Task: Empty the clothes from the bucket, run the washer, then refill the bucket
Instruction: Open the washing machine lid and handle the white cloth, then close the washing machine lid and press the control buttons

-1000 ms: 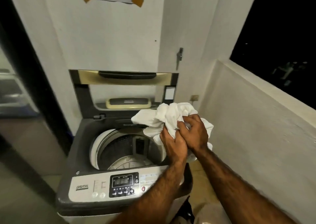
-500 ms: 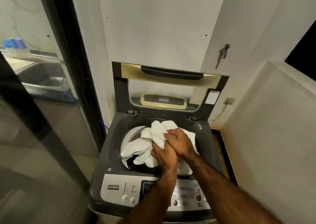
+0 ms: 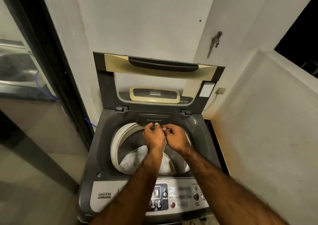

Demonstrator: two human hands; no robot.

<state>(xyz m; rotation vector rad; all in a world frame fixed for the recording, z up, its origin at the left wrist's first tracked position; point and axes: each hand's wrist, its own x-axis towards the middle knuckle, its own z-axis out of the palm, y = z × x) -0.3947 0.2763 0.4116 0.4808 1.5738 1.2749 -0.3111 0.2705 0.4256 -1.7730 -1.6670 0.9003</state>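
Washer (image 3: 103, 149) drum: white clothes (image 3: 132, 161) inside

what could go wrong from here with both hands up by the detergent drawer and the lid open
1. The lid stands upright right above both hands; if knocked, it could drop on the left hand and right hand.
2. The white cloth lies heaped to one side of the drum, so the load may spin unevenly.
3. The forearms hang over the control panel and might press a button by accident.
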